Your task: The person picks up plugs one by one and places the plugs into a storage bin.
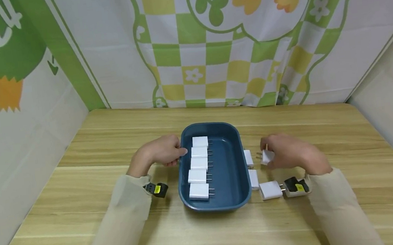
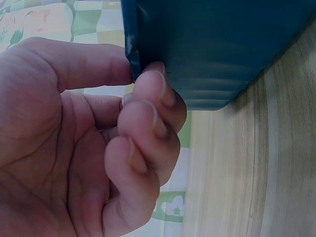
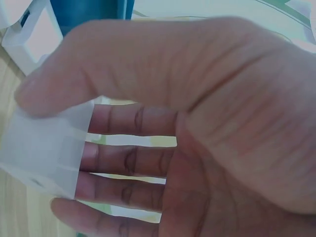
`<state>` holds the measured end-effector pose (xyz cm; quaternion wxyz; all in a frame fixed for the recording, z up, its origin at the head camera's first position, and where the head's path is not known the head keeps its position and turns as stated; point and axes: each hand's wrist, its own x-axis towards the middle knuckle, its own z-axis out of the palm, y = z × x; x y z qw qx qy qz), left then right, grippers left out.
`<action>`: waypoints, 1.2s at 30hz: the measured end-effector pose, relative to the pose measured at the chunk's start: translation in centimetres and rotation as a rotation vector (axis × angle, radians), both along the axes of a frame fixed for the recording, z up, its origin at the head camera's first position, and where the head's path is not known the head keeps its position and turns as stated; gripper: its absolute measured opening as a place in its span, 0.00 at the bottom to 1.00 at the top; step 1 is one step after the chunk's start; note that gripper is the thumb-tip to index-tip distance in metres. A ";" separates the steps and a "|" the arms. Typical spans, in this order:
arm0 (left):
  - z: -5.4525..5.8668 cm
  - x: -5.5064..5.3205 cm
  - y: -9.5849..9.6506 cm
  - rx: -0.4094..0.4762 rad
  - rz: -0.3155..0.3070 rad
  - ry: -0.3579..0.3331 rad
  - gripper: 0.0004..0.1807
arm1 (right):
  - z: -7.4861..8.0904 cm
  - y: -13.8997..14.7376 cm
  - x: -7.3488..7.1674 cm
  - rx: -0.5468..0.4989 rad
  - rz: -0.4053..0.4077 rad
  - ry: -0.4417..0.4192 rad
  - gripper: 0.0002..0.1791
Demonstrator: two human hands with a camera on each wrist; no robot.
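A dark blue rectangular bin [image 1: 231, 202] stands mid-table with several white charger plugs [image 1: 197, 176] lined up along its left side, prongs facing right. My left hand [image 1: 165, 150] pinches the bin's left rim; in the left wrist view the thumb and curled fingers [image 2: 148, 121] meet at the rim's edge. To the right of the bin, my right hand [image 1: 287, 151] holds another white charger plug [image 1: 267, 157] between thumb and fingers, prongs toward the bin. The right wrist view shows that plug [image 3: 47, 148] as a white block under the thumb.
Two white plugs [image 1: 253, 179] lie close against the bin's right side. One more plug [image 1: 270, 190] rests on the wooden table [image 1: 179, 236] near the right wrist's black camera [image 1: 296, 186]. A patterned curtain [image 1: 218, 56] hangs behind the table.
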<state>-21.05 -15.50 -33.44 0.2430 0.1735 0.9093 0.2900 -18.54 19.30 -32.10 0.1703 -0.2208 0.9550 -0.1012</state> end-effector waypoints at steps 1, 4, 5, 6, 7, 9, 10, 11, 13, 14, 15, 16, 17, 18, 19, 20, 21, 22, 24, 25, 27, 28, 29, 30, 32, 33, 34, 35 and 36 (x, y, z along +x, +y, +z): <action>0.0 0.0 0.0 0.000 0.000 -0.001 0.23 | 0.1 0.0 0.0 -0.003 0.000 0.003 0.23; 0.1 0.0 0.0 0.001 -0.002 0.001 0.23 | 0.2 -0.1 0.2 -0.020 0.006 0.018 0.23; 0.1 0.0 0.0 0.001 -0.002 -0.001 0.23 | 0.3 -0.1 0.2 -0.025 0.009 0.024 0.23; 0.1 0.1 0.0 0.001 -0.002 0.000 0.23 | 0.3 -0.1 0.2 -0.027 0.011 0.027 0.23; 0.1 0.0 0.0 0.002 -0.001 0.000 0.23 | 0.3 -0.1 0.3 -0.033 0.013 0.031 0.23; 0.1 0.0 0.0 0.002 -0.001 -0.001 0.23 | 0.4 -0.2 0.3 -0.042 0.014 0.038 0.23; 0.1 0.0 0.0 0.000 -0.001 0.000 0.23 | 0.4 -0.2 0.3 -0.046 0.015 0.043 0.23; 0.1 0.0 0.0 -0.001 -0.001 0.001 0.23 | 0.4 -0.2 0.3 -0.051 0.013 0.045 0.23; 0.1 0.0 0.0 -0.003 -0.002 0.003 0.23 | 0.5 -0.2 0.4 -0.060 0.011 0.050 0.23; 0.1 0.0 0.0 -0.003 -0.004 0.005 0.23 | 0.5 -0.2 0.4 -0.063 0.011 0.053 0.23; 0.1 0.0 -0.1 -0.004 -0.005 0.006 0.23 | 0.6 -0.2 0.4 -0.067 0.011 0.056 0.23; 0.1 0.0 -0.1 -0.004 -0.006 0.007 0.23 | 0.6 -0.2 0.4 -0.069 0.012 0.059 0.23; 0.1 0.0 -0.1 -0.003 -0.008 0.008 0.23 | 0.6 -0.2 0.4 -0.073 0.012 0.058 0.23; 0.1 0.0 0.0 -0.002 -0.008 0.007 0.23 | 0.6 -0.2 0.4 -0.074 0.013 0.060 0.23; 0.1 0.0 0.0 -0.002 -0.008 0.007 0.23 | 0.7 -0.2 0.4 -0.076 0.014 0.063 0.23; 0.1 -0.1 0.0 -0.002 -0.006 0.006 0.23 | 0.7 -0.1 0.5 -0.078 0.015 0.068 0.23; 0.1 0.0 0.0 -0.002 -0.005 0.005 0.23 | 0.7 -0.1 0.5 -0.081 0.015 0.071 0.24; 0.1 0.0 0.0 -0.002 -0.003 0.003 0.23 | 0.8 -0.1 0.5 -0.083 0.015 0.075 0.24; 0.1 0.0 0.0 -0.003 0.000 0.002 0.23 | 0.8 -0.1 0.6 -0.087 0.018 0.090 0.24; 0.1 0.0 0.0 -0.003 0.001 0.001 0.23 | 0.9 0.0 0.6 -0.091 0.018 0.097 0.24; 0.1 0.0 0.0 -0.003 0.003 0.001 0.23 | 1.0 0.0 0.7 -0.094 0.017 0.106 0.24; 0.2 0.0 0.0 -0.003 0.003 0.002 0.22 | 1.0 0.0 0.7 -0.095 0.019 0.112 0.24; 0.2 0.0 0.1 -0.003 0.003 0.002 0.22 | 1.1 0.0 0.7 -0.095 0.021 0.120 0.24; 0.2 0.0 0.1 -0.003 0.002 0.002 0.22 | 1.1 0.0 0.7 -0.097 0.025 0.128 0.24; 0.2 0.0 0.1 -0.002 0.001 0.002 0.22 | 1.3 0.0 0.7 -0.099 0.035 0.148 0.23; 0.2 0.0 0.1 -0.002 0.001 0.002 0.22 | 1.3 0.0 0.6 -0.100 0.040 0.158 0.23; 0.1 0.0 0.1 -0.002 -0.001 0.001 0.22 | 1.3 0.0 0.6 -0.101 0.044 0.168 0.23; 0.1 0.0 0.1 -0.002 -0.002 0.002 0.22 | 1.4 0.0 0.6 -0.102 0.049 0.178 0.23; 0.1 0.0 0.1 -0.001 -0.002 0.001 0.22 | 1.4 0.0 0.6 -0.104 0.052 0.185 0.22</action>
